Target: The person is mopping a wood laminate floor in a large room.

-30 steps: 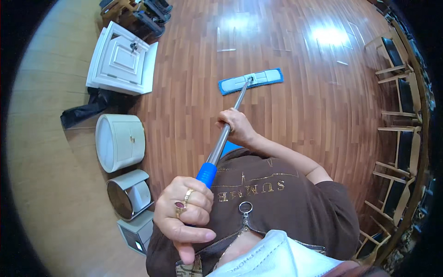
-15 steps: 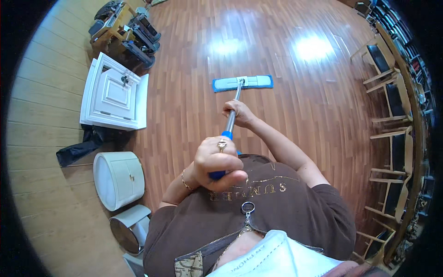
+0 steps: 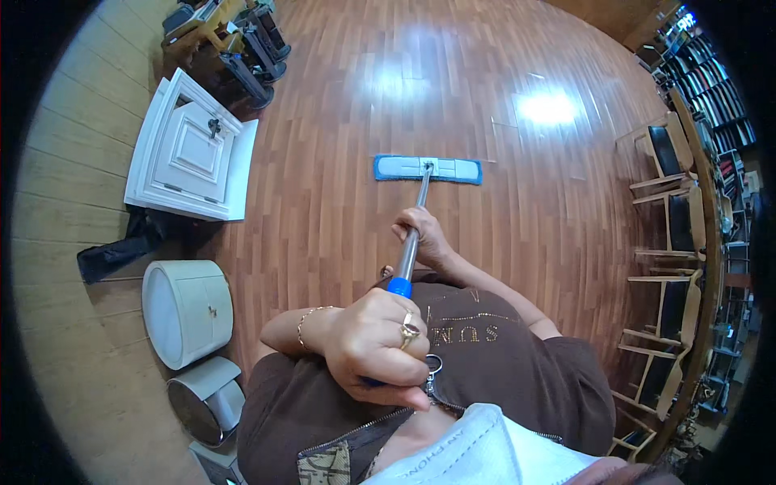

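Note:
A flat mop (image 3: pixel 402 168) with a light blue head and darker blue fringe lies on the wood floor ahead of me. Its metal pole (image 3: pixel 410 252) slants back toward my chest and ends in a blue grip (image 3: pixel 399 286). My left hand (image 3: pixel 378 343), wearing a ring and bracelet, is closed round that grip near my chest, hiding most of it. Farther down the pole, my right hand (image 3: pixel 425 234) is wrapped round the metal shaft.
Along the left wall stand a white cabinet (image 3: pixel 190 153), a black bag (image 3: pixel 121 255), a round-topped cream cabinet (image 3: pixel 190 311) and dark equipment on a wooden stand (image 3: pixel 214 32). Several wooden chairs (image 3: pixel 683 218) line a long table and shelves (image 3: pixel 711 89) at right.
The mop head has come nearer to me across the floor. Both hands have moved back toward my body with the pole, still gripping it.

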### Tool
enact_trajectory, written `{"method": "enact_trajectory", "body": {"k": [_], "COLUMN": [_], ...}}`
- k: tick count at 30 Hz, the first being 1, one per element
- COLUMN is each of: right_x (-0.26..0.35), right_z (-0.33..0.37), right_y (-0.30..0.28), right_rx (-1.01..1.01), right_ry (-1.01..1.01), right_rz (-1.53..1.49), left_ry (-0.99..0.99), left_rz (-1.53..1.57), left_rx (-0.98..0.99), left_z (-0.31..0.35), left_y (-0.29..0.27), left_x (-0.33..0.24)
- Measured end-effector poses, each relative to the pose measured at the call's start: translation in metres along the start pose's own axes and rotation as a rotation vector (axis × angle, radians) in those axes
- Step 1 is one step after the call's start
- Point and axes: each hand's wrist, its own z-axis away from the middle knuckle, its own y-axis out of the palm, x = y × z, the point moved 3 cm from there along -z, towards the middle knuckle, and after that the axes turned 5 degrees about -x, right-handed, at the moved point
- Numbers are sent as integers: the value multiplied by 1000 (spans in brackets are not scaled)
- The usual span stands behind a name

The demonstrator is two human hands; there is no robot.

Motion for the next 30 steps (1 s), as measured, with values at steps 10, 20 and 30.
{"method": "enact_trajectory", "body": {"k": [10,20,30], "right_x": [-17,-93,-188], "right_z": [-48,-126,-224], "right_y": [9,13,-19], "right_rx": [97,214,43], "right_ry": [-47,-41,-97], "right_rz": [51,46,18], "left_ry": [-53,-141,-180], "left_rz": [-38,-179,-284], "left_rx": [-82,-304,-181], "left_z": [-1,-8,-68], "left_y": [-44,-92,-140], "left_x": [15,82,189]}}
